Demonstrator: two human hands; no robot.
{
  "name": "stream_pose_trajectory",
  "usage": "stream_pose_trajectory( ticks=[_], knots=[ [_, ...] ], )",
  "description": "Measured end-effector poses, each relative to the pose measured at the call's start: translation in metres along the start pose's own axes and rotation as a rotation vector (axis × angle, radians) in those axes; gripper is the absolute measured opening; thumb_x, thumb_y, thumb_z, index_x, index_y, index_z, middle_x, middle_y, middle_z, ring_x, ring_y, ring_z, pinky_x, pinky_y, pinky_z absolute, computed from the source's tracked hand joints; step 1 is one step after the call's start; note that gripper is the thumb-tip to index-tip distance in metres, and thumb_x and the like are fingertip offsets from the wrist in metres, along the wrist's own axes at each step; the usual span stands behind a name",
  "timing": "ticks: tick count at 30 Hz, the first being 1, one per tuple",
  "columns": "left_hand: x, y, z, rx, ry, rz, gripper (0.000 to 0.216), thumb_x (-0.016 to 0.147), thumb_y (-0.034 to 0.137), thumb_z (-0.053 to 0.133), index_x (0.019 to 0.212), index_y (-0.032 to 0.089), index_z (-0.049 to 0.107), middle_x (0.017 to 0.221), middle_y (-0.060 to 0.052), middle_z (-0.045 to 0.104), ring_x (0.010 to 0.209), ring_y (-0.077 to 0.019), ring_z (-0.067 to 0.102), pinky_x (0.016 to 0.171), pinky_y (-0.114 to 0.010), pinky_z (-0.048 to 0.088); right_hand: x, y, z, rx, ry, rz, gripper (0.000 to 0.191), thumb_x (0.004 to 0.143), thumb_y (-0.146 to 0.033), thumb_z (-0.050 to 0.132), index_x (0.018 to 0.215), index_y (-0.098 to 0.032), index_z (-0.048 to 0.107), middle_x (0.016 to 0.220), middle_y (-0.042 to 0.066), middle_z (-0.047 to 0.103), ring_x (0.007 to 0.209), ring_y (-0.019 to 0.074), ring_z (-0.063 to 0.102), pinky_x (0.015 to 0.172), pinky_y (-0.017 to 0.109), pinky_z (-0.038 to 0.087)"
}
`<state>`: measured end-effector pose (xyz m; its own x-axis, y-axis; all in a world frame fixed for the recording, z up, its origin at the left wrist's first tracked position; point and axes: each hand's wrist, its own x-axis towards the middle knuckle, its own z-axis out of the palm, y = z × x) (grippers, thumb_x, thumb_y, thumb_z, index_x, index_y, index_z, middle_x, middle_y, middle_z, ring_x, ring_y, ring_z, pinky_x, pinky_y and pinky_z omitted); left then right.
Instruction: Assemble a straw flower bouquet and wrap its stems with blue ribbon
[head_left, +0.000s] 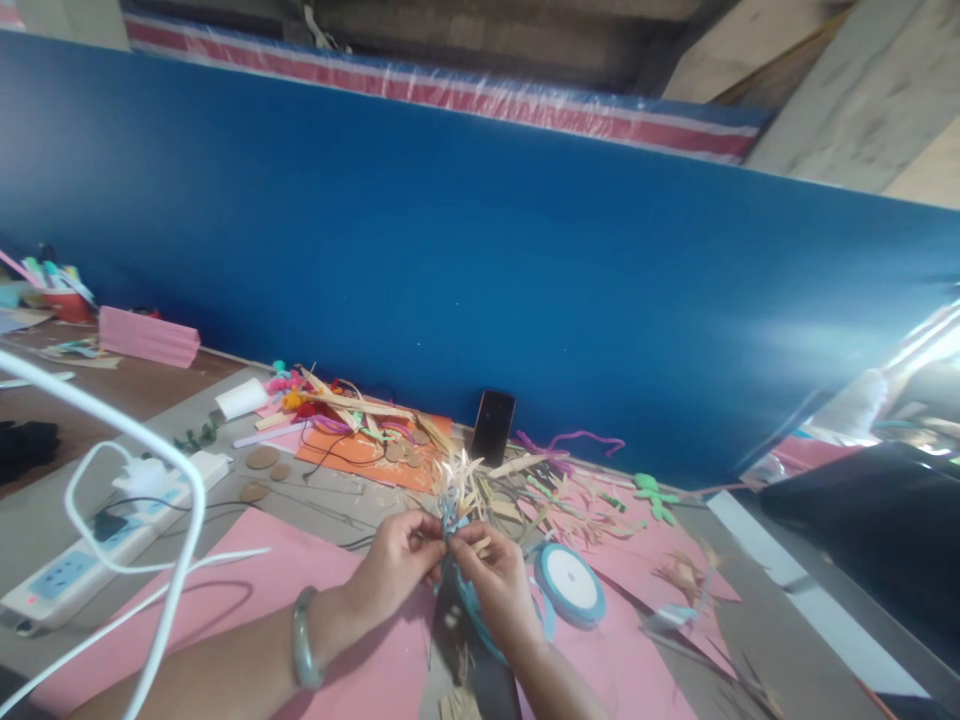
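My left hand [397, 560] and my right hand [495, 575] meet at the middle of the table, fingertips almost touching. Both pinch a light blue ribbon [452, 515] at the base of a small bunch of pale, pointed straw strips [461, 475]. The strips fan upward above my fingers. Whether the ribbon is knotted cannot be made out. A ribbon spool [571, 585] with a white centre and blue rim lies just right of my right hand. More blue ribbon loops partly behind that hand. Pink paper [277, 580] lies under my left forearm.
A black phone [493, 427] leans against the blue partition [450, 250]. Left are a white power strip [112, 550] and a white cable [191, 520] crossing the foreground. Straw scraps, cork-like discs [262, 457] and orange paper [322, 455] lie behind. A green pipe-cleaner figure [655, 497] lies right.
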<state>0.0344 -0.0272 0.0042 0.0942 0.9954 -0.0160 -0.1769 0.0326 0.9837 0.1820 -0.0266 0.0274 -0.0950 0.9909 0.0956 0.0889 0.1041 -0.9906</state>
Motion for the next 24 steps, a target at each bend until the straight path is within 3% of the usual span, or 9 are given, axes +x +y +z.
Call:
stream_pose_trajectory(
  ticks=[8, 15, 20, 24],
  knots=[
    [-0.002, 0.004, 0.003, 0.007, -0.011, 0.011, 0.021, 0.072, 0.031, 0.075, 0.074, 0.015, 0.062, 0.047, 0.003, 0.059, 0.044, -0.0133, 0.058, 0.046, -0.022, 0.044, -0.001, -0.002, 0.004, 0.148, 0.041, 0.026, 0.029, 0.069, -0.040, 0.077, 0.078, -0.020, 0.058, 0.057, -0.006, 0.055, 0.043, 0.0088, 0.044, 0.045, 0.021, 0.037],
    [-0.001, 0.001, 0.003, 0.046, -0.007, 0.003, 0.020, 0.074, 0.031, 0.072, 0.075, 0.015, 0.060, 0.048, 0.002, 0.060, 0.045, -0.0143, 0.059, 0.046, -0.023, 0.044, 0.001, 0.006, 0.003, 0.061, 0.036, 0.031, 0.029, 0.074, -0.040, 0.072, 0.067, -0.020, 0.051, 0.049, -0.009, 0.045, 0.044, 0.0088, 0.040, 0.046, 0.020, 0.031],
    [0.000, -0.005, 0.001, 0.015, -0.013, 0.015, 0.019, 0.074, 0.029, 0.072, 0.077, 0.016, 0.059, 0.049, 0.002, 0.061, 0.046, -0.0140, 0.059, 0.048, -0.023, 0.045, 0.001, 0.008, 0.000, -0.043, 0.052, -0.006, 0.024, 0.075, -0.034, 0.070, 0.067, -0.020, 0.053, 0.050, -0.008, 0.046, 0.047, 0.0096, 0.040, 0.047, 0.021, 0.030],
    [0.001, -0.007, 0.002, -0.038, -0.048, 0.020, 0.023, 0.075, 0.032, 0.073, 0.077, 0.015, 0.058, 0.050, 0.002, 0.060, 0.046, -0.0127, 0.059, 0.048, -0.022, 0.046, 0.000, 0.005, -0.001, 0.005, 0.030, -0.056, 0.021, 0.077, -0.033, 0.070, 0.069, -0.020, 0.056, 0.054, -0.007, 0.050, 0.050, 0.0108, 0.044, 0.050, 0.022, 0.035]
  ],
)
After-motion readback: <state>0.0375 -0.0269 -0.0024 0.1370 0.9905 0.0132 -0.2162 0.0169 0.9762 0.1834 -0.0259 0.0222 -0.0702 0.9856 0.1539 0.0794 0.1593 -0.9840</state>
